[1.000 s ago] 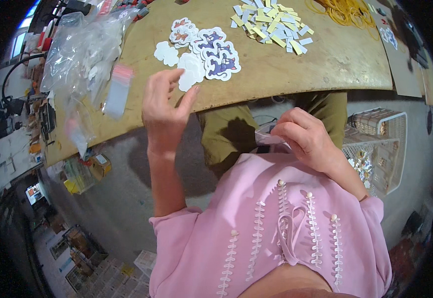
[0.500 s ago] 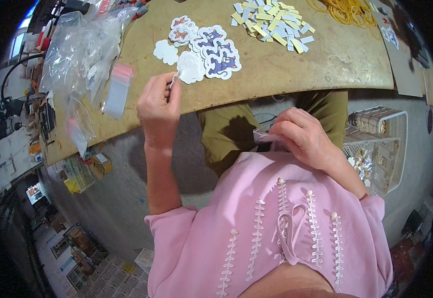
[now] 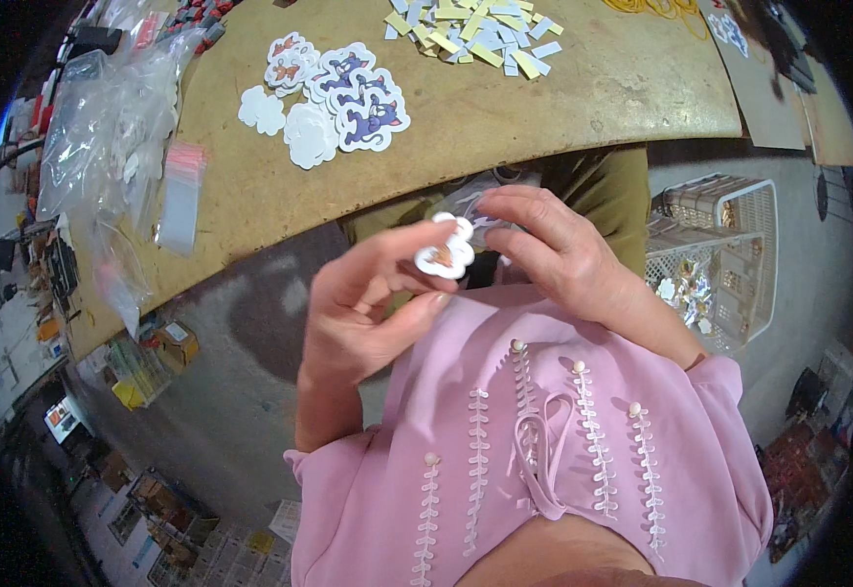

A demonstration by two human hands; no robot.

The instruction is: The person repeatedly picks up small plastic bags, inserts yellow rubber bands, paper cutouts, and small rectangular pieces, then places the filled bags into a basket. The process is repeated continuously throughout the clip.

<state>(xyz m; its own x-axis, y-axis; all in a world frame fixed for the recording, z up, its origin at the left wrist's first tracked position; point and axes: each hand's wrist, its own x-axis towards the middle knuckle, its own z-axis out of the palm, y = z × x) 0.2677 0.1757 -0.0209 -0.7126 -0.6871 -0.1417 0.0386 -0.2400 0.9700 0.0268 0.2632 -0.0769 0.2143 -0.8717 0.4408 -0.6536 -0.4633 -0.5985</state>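
Observation:
My left hand [image 3: 358, 308] is closed on a small white-edged die-cut sticker [image 3: 438, 260] with an orange-brown print, held over my lap. Close beside it, my right hand [image 3: 568, 252] grips a clear plastic bag [image 3: 466, 199], whose opening lies near the sticker. On the table [image 3: 505, 112] behind them lie overlapping stickers with dark purple cat figures [image 3: 376, 119]. Stickers with orange-red figures [image 3: 290, 65] are piled to their left. White, blank-faced cutouts [image 3: 309, 137] lie in front of these piles.
A stack of small clear bags with pink-red top strips [image 3: 182, 191] and a large crumpled plastic bag [image 3: 104, 127] lie on the table's left. Yellow and pale-blue strips [image 3: 485, 34] are heaped at the back. White plastic baskets [image 3: 761, 259] stand at right, one holding shiny packets.
My left hand has come from the white cutouts on the table to my lap, carrying a sticker to the bag in my right hand. The view has shifted slightly.

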